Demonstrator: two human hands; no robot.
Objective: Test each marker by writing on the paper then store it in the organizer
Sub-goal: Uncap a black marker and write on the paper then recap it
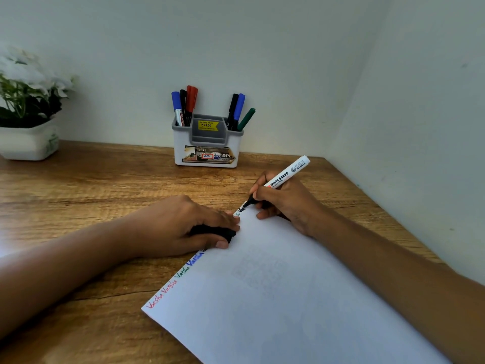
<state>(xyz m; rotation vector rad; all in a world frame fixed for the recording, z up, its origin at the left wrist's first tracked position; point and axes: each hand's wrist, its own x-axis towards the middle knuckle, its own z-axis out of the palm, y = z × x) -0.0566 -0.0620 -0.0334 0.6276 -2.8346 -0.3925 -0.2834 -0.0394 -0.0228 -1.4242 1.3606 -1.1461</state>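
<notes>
Black whiteboard marker [280, 179] — pinched in my right hand [284, 203], tip on the paper [275, 285] at its far edge; my left hand [183, 227] curled round the black cap [214, 232], pinning the sheet; keep pressure light, strokes legible; grey organizer [207, 143] waits beyond.

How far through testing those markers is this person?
Mostly done, it seems: seven markers stand in the organizer, and coloured words line the paper edge. The right hand is writing with a whiteboard marker; the left hand holds its black cap. Capping and storing remain.
</notes>
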